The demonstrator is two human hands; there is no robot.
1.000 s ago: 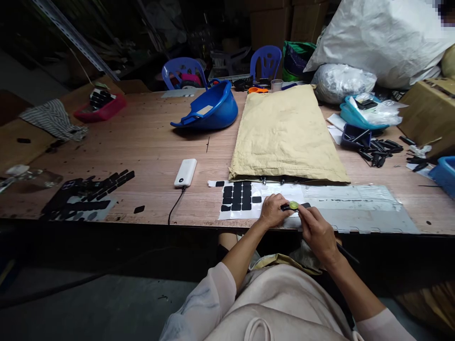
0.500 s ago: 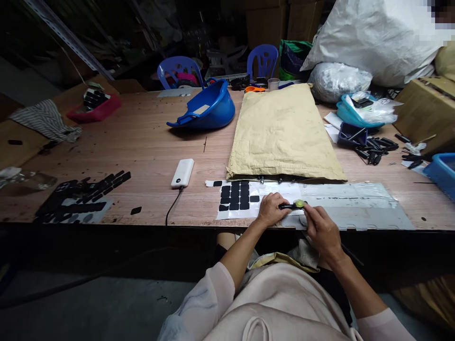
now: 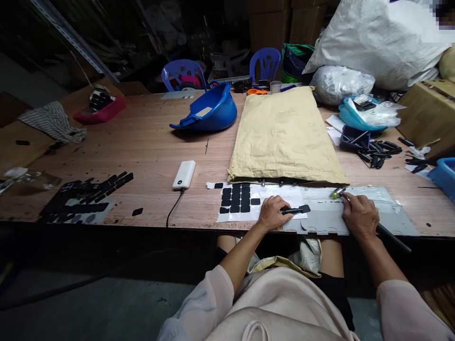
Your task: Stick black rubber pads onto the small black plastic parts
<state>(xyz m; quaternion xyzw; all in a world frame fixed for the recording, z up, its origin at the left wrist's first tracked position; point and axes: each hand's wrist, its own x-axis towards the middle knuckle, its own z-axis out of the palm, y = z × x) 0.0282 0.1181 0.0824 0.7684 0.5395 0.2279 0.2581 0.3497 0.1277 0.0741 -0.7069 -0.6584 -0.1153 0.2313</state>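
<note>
My left hand is closed on a thin black part and holds it flat on the white sheet near the table's front edge. Just left of it, several black square pads lie in rows on that sheet. My right hand grips a long black tool with a yellow-green tip. The tip rests on the grey plastic sheet, well to the right of the black part.
A tan sack lies behind the sheets. A white power bank with a cable, a blue basin, black parts at left, a red tray, blue trays and a cardboard box stand around the wooden table.
My right hand has pulled the green-tipped tool off the black part and moved it right onto the grey sheet. My left hand stays on the part.
</note>
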